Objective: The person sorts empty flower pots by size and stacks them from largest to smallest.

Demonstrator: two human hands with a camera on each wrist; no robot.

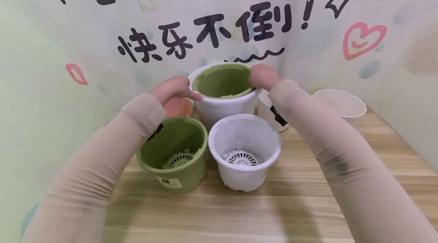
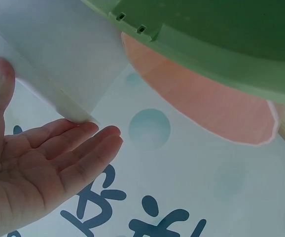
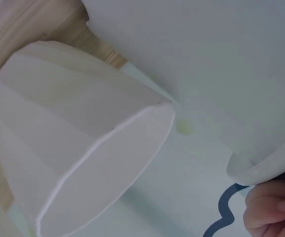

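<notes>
A green flower pot [image 1: 222,79] sits nested inside a larger white flower pot [image 1: 226,109] at the back of the table in the head view. My right hand [image 1: 263,76] grips the green pot's right rim with curled fingers. At the left rim of the white pot, my left hand [image 1: 175,88] lies with its thumb along the rim. The left wrist view shows this left hand [image 2: 49,163] with fairly straight fingers touching the white pot's rim. Curled fingers of the right hand [image 3: 270,210] show at the edge of the right wrist view.
In front stand another green pot [image 1: 196,174] and a smaller white pot [image 1: 241,178], side by side. An orange-pink pot [image 1: 179,107] is behind my left wrist. White faceted pots [image 1: 340,104] stand at the right, partly behind my right arm. A printed cloth [image 1: 171,18] hangs behind the wooden table [image 1: 239,212].
</notes>
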